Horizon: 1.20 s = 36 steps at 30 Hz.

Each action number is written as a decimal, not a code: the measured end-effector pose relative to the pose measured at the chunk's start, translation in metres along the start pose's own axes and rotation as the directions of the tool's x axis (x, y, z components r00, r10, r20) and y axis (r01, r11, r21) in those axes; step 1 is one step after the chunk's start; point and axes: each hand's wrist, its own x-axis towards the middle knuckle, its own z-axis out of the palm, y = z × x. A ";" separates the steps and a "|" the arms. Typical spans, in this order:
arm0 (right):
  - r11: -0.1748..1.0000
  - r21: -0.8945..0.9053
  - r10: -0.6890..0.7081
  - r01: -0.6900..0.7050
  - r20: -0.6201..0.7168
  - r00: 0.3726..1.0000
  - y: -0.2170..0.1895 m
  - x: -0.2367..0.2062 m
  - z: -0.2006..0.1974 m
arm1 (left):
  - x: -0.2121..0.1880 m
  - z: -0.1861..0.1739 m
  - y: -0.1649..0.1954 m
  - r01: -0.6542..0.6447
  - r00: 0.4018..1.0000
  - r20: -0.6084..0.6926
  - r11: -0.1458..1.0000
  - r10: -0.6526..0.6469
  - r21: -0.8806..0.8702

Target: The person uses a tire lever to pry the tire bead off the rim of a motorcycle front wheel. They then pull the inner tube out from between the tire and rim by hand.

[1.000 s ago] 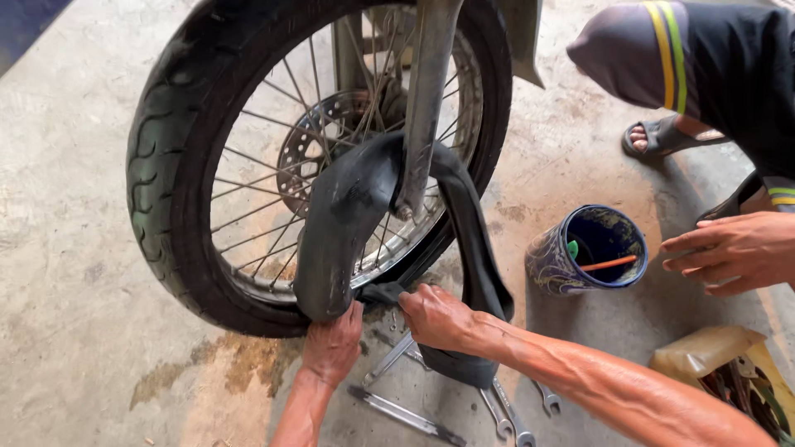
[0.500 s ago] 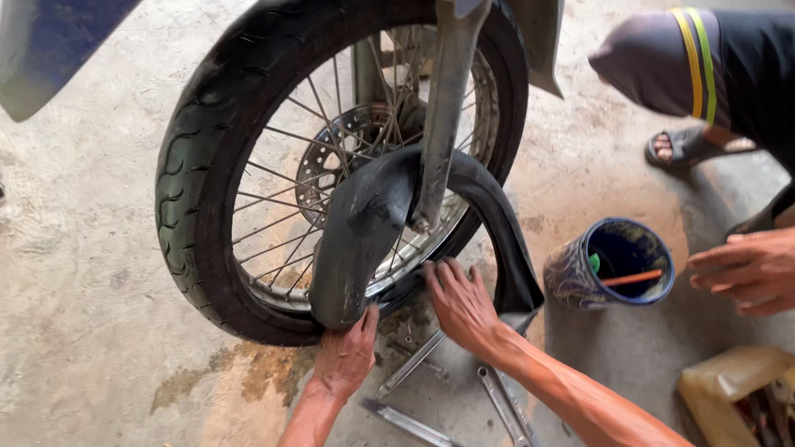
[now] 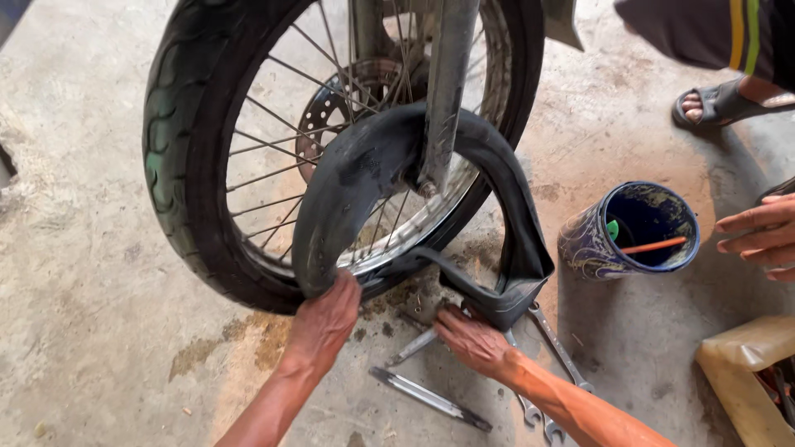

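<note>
Head view, looking down at a spoked motorcycle front wheel with a black treaded tyre [image 3: 178, 165], standing in the upper centre of the frame on a stained concrete floor [image 3: 91, 331]. A limp black rubber inner tube [image 3: 348, 186] hung out of the wheel, looped around the grey metal fork leg [image 3: 447, 91]; most of its length lay outside the tyre, so its extraction appeared largely done, while the loop about the fork remained to be dealt with. The left hand [image 3: 325, 319], at lower centre, was closed in a grip on the tube's lower left end beside the rim. The right hand [image 3: 470, 339] pressed on the folded lower right end of the tube near the floor; whether its fingers closed round the rubber could not be told. Several flat steel tyre levers and spanners [image 3: 431, 399] lay on the floor under both hands. At right stood a dark blue patterned plastic cup [image 3: 625, 232], with another person's hand [image 3: 758, 236] near it.
</note>
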 end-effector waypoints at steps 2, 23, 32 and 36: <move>0.986 -0.092 -0.148 0.139 -0.096 0.984 0.002 -0.004 -0.001 | -0.010 0.002 -0.007 0.105 0.980 -0.145 0.973 -0.136 -0.204; 0.974 0.171 -0.099 0.150 -0.277 0.956 -0.038 -0.065 -0.038 | 0.005 -0.001 0.012 0.113 0.989 -0.100 0.994 -0.111 0.011; 0.471 0.860 0.606 -0.199 -0.152 0.781 -0.076 -0.033 -0.022 | 0.010 0.005 0.015 0.126 0.982 -0.102 0.952 -0.160 -0.278; 0.264 0.917 0.715 -0.300 0.023 0.698 -0.088 -0.026 -0.017 | 0.015 0.013 0.024 0.183 0.980 0.035 0.803 -0.198 -0.568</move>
